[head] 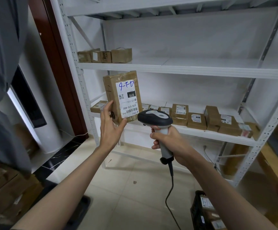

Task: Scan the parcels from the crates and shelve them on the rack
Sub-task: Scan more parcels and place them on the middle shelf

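Fingers of left hand gripping parcel upright before rack; right hand clenching scanner just beside label. Black crate at bottom edge holding parcels, partly cut off.

The left hand holds a parcel up before the rack; the scanner sits just right of it. Boxes line the shelf behind.
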Tool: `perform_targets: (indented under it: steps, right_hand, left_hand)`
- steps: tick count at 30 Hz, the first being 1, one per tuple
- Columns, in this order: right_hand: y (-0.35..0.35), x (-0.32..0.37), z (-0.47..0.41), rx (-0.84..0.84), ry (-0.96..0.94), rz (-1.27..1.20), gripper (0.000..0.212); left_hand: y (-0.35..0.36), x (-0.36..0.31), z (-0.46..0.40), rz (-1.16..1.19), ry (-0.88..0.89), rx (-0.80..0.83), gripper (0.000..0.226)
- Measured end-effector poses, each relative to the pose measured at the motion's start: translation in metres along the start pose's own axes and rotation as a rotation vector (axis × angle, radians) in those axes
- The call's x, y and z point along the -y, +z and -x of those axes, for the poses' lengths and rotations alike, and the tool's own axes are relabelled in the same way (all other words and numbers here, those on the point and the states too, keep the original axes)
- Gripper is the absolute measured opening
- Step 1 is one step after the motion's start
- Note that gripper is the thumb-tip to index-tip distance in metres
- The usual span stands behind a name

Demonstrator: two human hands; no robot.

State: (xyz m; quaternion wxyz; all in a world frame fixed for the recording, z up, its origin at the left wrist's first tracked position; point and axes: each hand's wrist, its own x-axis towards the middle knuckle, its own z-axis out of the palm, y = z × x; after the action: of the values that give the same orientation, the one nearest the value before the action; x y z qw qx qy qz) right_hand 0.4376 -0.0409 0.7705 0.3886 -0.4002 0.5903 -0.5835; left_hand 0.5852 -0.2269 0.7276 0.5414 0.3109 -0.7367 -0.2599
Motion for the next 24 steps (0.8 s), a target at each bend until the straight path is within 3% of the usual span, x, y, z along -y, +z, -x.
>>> perform_targets:
  steps: [10,16,24]
  right_hand:
    - [0.007,0.045,-0.157,-0.075,-0.129,-0.082,0.011]
    - [0.000,0.071,-0.249,-0.180,-0.218,-0.102,0.020]
    - [-0.025,0.096,-0.327,-0.157,-0.302,-0.182,0.036]
  left_hand:
    - [0.012,0.063,-0.132,0.100,-0.066,0.099,0.082]
    - [0.025,0.087,-0.212,0.186,-0.193,0.152,0.078]
    - [0.072,0.096,-0.297,0.375,-0.296,0.265,0.068]
